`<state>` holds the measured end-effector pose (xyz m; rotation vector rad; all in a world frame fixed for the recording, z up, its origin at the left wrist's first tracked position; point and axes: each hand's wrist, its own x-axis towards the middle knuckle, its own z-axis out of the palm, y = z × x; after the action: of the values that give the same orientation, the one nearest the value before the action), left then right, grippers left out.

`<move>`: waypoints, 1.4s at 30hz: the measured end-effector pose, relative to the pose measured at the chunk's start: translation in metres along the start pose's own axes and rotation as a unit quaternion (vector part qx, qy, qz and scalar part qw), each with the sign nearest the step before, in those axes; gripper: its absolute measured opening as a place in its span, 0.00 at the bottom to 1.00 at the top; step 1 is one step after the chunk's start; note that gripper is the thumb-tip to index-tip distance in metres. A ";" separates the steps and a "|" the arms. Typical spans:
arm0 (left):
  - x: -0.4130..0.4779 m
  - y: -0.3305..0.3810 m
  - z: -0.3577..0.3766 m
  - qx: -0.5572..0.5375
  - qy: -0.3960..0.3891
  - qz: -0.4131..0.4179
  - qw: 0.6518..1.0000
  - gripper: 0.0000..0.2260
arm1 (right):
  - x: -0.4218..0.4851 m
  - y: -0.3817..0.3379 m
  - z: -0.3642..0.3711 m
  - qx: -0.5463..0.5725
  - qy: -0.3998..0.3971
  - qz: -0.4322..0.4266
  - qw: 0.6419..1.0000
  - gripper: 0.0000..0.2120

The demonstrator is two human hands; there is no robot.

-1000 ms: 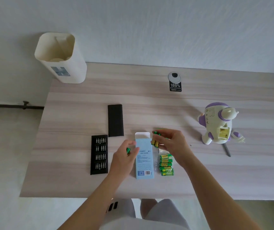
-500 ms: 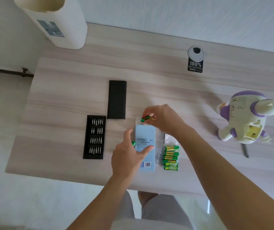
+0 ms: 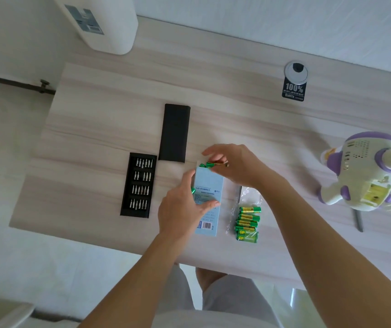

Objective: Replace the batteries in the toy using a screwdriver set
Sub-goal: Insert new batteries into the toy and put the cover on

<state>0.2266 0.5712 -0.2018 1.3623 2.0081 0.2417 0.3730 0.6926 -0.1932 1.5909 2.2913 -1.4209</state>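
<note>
A light blue box (image 3: 209, 185) lies flat on the table in front of me. My left hand (image 3: 182, 207) holds its left edge, thumb on top, with a green battery (image 3: 192, 191) tucked in the fingers. At the box's far open end my right hand (image 3: 234, 165) pinches green batteries (image 3: 213, 165). Several more green batteries (image 3: 248, 223) lie in torn clear wrap right of the box. The white and purple toy (image 3: 364, 171) lies at the right, its yellow battery bay (image 3: 374, 194) uncovered. A screwdriver (image 3: 358, 220) rests beside it.
A black tray of screwdriver bits (image 3: 140, 184) sits left of the box, its black sleeve (image 3: 175, 133) behind it. A white bin (image 3: 104, 22) stands at the back left, a cable grommet with a black tag (image 3: 295, 82) at the back right. The table's near edge (image 3: 118, 247) is close.
The view has dropped closer and shifted left. My right hand has moved from beside the box to its far open end, still with batteries. My left hand stays on the box.
</note>
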 end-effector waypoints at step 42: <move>-0.012 0.048 -0.071 -0.761 -0.127 -0.198 0.605 0.10 | -0.085 -0.079 0.028 0.180 0.218 0.060 0.957 0.07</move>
<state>0.2204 0.5971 -0.1193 -0.1900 1.0091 1.1251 0.3425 0.6057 -0.1176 2.3137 2.1642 -1.6693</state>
